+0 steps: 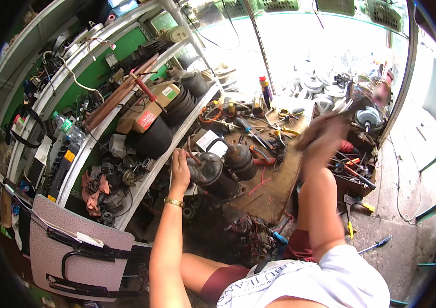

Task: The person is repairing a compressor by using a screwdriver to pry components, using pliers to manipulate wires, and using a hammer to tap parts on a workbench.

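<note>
My left hand [180,167] presses against the left side of a black, dome-topped compressor [209,172], fingers together next to its bent copper tube [192,149]. That compressor stands at the near left of a worn wooden board [269,197]. Attached to its right side is a smaller black cylinder [241,160], with a curved dark pipe at the top. My right hand [326,136] is smeared by motion over the board's right edge, near the toolbox. Its fingers, and anything in them, cannot be made out.
Pliers [261,153], cutters and other tools crowd the board beside a spray can [265,92]. At right stands a tool-filled box [354,172]; a screwdriver [377,244] lies on the floor. Loaded shelves [146,177] and a folded chair [74,246] line the left.
</note>
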Available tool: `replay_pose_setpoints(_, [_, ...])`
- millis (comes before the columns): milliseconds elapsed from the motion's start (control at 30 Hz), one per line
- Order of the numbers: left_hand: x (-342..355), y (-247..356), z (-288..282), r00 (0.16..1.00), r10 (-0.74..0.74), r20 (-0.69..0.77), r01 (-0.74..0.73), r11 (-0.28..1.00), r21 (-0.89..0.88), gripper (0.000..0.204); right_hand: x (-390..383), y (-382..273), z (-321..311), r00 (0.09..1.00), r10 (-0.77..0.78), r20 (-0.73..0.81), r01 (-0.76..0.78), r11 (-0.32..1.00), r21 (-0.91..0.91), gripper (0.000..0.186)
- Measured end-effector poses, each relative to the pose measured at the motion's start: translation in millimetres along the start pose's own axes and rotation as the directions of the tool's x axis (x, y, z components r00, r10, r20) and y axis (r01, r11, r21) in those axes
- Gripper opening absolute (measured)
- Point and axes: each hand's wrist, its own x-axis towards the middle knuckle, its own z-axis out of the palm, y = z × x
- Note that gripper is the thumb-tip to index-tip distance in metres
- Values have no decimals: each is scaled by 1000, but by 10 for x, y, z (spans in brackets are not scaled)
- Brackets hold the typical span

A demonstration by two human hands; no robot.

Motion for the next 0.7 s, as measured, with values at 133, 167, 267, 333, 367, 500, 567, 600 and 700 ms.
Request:
replay_pose_setpoints(133, [74,50,74,997,68,-20,-66,994,89,34,-769,357,277,815,437,380,-176,812,-557,28])
replay_pose_setpoints(167, [-37,56,94,998,-59,33,60,997,-57,36,-753,237,175,788,525,320,-283,772,-569,26])
replay_pose_setpoints(267, [-61,-208,-298,993,71,-95,-49,976,212,35,42,-429,244,901,422,101,-382,882,-276,32])
replay_pose_setpoints(333, [-33,-238,-272,995,74,-66,-65,990,129,32,544,-870,113,975,213,59,-218,972,85,36])
replay_pose_setpoints(367, [-17,-143,-103,998,52,-33,-50,997,57,32,509,-1213,295,997,74,21,-77,973,219,34])
replay_pose_setpoints(500, [12,-79,-29,1000,3,-17,-3,1000,-8,34,293,-382,175,982,-186,27,183,979,91,30])
replay_pose_setpoints(567, [37,-191,-73,995,74,-59,-68,992,111,35,-106,118,159,908,-237,345,325,919,-224,26])
replay_pose_setpoints(600, [9,-39,114,999,28,-26,-27,999,43,36,-377,270,-4,857,-180,483,402,820,-408,25])
replay_pose_setpoints(700, [-27,-260,11,999,33,-27,-33,999,28,34,-314,355,-42,814,77,575,297,796,-528,30])
